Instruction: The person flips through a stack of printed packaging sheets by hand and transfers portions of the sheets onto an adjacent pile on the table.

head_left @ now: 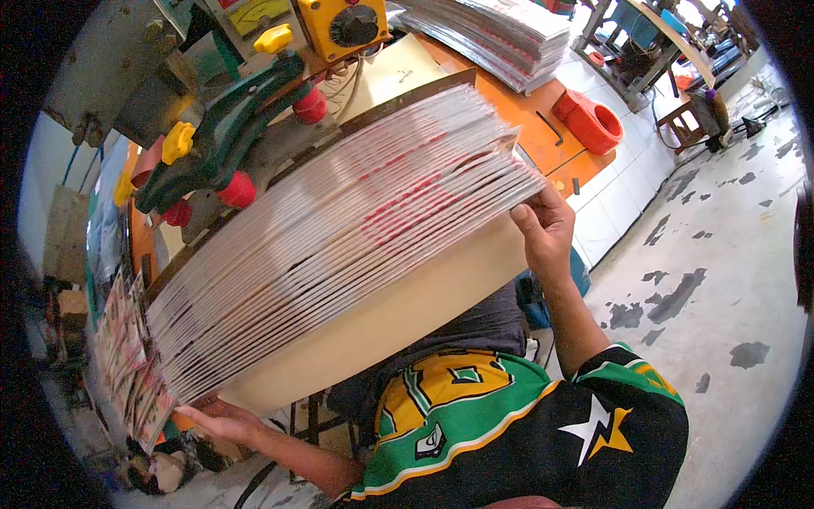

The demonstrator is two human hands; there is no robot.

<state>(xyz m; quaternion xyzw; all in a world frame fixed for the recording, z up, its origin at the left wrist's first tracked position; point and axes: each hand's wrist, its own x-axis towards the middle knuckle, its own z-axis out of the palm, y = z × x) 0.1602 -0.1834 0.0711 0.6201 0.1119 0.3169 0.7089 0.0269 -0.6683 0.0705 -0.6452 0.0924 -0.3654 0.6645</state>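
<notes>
A long, thick stack of thin printed sheets (pixel 339 229) lies across the machine bed, its edges stepped in a fan with red print along part of them. My right hand (pixel 549 227) grips the stack's right near corner, thumb on top and fingers curled underneath. At the left near corner, my left hand (pixel 216 420) is against the stack from below, its fingers partly hidden. Below the sheets, a plain cream board or panel (pixel 381 339) faces my body. I cannot tell whether it is part of the table.
Dark green machine arms (pixel 254 127) with yellow knobs and red ends stand behind the stack. Beyond are a yellow box (pixel 343 25), another sheet pile (pixel 500 38), a red ring (pixel 587 121) and a hex key (pixel 549 127). Colourful printed sheets (pixel 131 365) hang at left.
</notes>
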